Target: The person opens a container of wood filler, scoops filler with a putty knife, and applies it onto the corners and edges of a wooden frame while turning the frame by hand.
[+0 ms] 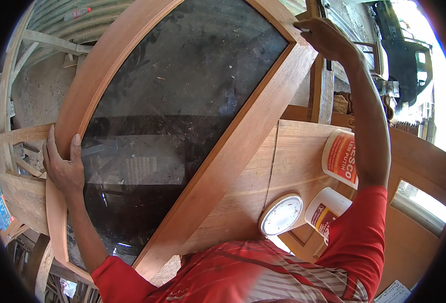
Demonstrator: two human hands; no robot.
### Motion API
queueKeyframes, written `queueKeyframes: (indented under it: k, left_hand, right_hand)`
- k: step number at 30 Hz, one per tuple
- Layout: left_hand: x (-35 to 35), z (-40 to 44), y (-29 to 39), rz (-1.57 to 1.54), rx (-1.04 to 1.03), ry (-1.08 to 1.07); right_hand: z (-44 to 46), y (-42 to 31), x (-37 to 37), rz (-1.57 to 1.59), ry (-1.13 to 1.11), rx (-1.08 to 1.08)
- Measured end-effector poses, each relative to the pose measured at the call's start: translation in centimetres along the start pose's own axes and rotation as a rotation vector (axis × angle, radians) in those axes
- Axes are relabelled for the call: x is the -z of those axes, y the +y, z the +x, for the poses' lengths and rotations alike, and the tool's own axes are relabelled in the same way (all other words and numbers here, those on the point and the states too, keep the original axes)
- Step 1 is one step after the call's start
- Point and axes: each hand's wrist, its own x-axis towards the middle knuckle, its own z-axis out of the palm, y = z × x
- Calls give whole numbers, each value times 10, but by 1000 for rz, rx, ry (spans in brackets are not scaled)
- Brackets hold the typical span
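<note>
A wooden window frame (233, 144) with one curved side and a dark glass pane (182, 86) stands tilted in front of me. My left hand (65, 164) grips the curved side, its thumb on the face and its fingers round the outer edge. At the upper right corner of the frame is my right hand (329, 40), with the fingers bent over the corner; the undersides of the fingers are hidden. Dust and smudges mark the glass.
Right of the frame, a wooden surface (248, 166) bears a labelled glue tub (340, 156), a second white tub (316, 214) and a round white lid (281, 214). Timber posts (322, 96) stand behind. Wooden boards (28, 202) lie at the left. A dark vehicle (402, 55) is at the far right.
</note>
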Motion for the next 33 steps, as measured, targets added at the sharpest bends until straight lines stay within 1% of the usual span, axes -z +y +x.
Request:
queueKeyframes:
  k: [1,4,5,7,10,13,14,17,18,21,24,25,26,27,28,30,32,33]
  left_hand:
    - [1,0,-1,3,2,1]
    - [-1,0,0,0,-1,-6]
    - [-1,0,-1,3,-3,-5]
    - [-1,0,-3,13,-10,-1]
    - [0,0,-2,16,-14,1]
    - [-1,0,-1,6,3,-6]
    - [-2,0,-1,9,-2,-2]
    - [-1,1,-1,26,-11,-1]
    - [0,0,-1,33,-8,-3]
    - [0,1,-1,16,-6,-15]
    - [-1,0,-1,4,-9,2]
    - [0,0,-1,1,-9,4]
    - [1,0,0,-1,-9,4]
    - [1,0,0,-6,-15,-3]
    - [2,0,0,5,2,-19]
    - [2,1,2,22,34,-49]
    - [2,0,4,11,26,-34]
    - [3,0,4,8,23,-26]
  right_hand:
    - [-2,-4,7,-47,-57,19]
    - [-4,-8,-26,1,141,-10]
    - [-4,-12,-39,-16,172,-42]
    - [-18,-22,-37,-38,208,-27]
    - [-19,-9,-18,-1,113,72]
    - [1,5,-31,75,315,90]
    - [8,8,-38,2,227,66]
    - [-6,-15,-27,-39,120,2]
    - [-13,-15,-34,-79,280,57]
    - [-7,-3,-30,95,260,22]
    - [-13,-5,-35,-1,195,-1]
    - [-12,-16,-30,-31,177,-1]
    - [-10,-20,-12,18,-8,-100]
    - [-8,4,-27,-64,217,126]
    - [3,-3,-14,57,114,-9]
    - [11,-20,10,6,122,4]
    - [34,15,7,183,-53,-4]
    - [40,16,10,274,-140,-5]
